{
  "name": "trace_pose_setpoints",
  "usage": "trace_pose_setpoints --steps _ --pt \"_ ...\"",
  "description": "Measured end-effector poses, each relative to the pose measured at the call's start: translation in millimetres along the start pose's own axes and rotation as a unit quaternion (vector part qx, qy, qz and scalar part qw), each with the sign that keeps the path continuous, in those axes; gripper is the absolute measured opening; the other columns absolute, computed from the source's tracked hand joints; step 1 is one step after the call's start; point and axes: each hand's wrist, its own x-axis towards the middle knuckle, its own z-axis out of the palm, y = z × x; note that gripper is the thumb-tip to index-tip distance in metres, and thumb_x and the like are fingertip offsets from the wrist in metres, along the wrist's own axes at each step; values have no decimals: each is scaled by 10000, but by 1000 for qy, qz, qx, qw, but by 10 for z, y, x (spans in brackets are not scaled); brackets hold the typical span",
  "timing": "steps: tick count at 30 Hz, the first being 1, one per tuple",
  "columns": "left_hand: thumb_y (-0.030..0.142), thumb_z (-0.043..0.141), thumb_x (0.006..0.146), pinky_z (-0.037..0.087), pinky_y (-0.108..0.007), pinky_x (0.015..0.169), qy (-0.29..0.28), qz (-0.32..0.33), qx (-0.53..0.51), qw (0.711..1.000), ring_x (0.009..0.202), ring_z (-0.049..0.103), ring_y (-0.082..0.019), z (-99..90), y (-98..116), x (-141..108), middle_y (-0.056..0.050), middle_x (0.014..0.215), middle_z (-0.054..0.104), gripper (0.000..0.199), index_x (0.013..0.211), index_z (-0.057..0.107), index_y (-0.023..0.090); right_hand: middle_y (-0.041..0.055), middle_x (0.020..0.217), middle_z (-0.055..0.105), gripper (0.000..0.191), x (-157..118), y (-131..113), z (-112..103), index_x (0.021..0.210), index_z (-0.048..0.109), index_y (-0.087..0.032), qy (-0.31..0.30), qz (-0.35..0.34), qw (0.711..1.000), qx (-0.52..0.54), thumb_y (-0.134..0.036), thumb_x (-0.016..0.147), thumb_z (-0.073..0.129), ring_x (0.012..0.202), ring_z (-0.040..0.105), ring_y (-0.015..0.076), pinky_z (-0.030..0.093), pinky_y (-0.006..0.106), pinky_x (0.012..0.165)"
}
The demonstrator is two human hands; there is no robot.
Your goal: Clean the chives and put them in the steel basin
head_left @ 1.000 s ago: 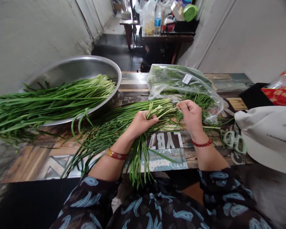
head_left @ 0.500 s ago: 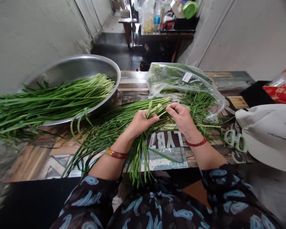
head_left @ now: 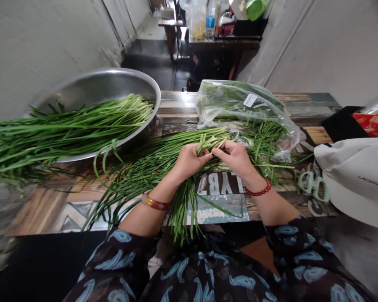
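My left hand (head_left: 189, 161) clasps garlic chives (head_left: 184, 209); my right hand (head_left: 235, 158) pinches their stems (head_left: 206, 141). Probably light, easily bruised; grip the stems.

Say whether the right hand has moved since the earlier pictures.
Yes: against the printed white letters, the right hand has moved left, toward the left hand.

the bench (head_left: 34, 209) has a patchwork plank top with white lettering. a steel basin (head_left: 157, 100) sits at its left, loose greens (head_left: 138, 167) spread mid-bench, a clear bag (head_left: 236, 100) behind, scraps (head_left: 269, 130) near it, scissors (head_left: 320, 189) and a cap (head_left: 355, 167) at right.
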Motion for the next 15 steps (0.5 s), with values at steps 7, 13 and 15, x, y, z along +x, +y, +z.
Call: trace_pose_setpoints --steps 7,13,15 --pt "328 690 745 397 -245 667 -41 -12 -30 999 670 531 -129 -37 -8 -4 -9 687 633 218 734 694 111 22 704 701 391 37 63 -75 720 694 -174 -2 35 999 40 -552 822 672 648 586 126 447 260 623" --pt "368 696 748 400 -243 667 -69 -11 -67 995 665 524 -120 -29 -21 -10 -1 685 614 259 705 660 115 19 685 669 511 18 27 -20 706 661 -183 -35 60 993 100 -684 798 630 618 565 108 435 232 562" --pt "372 691 750 375 -238 631 -57 -21 -54 997 625 485 -106 -39 -14 -13 12 636 571 276 662 633 117 5 694 644 477 26 24 1 748 660 -192 -4 67 988 136 -664 804 637 605 537 96 418 217 532"
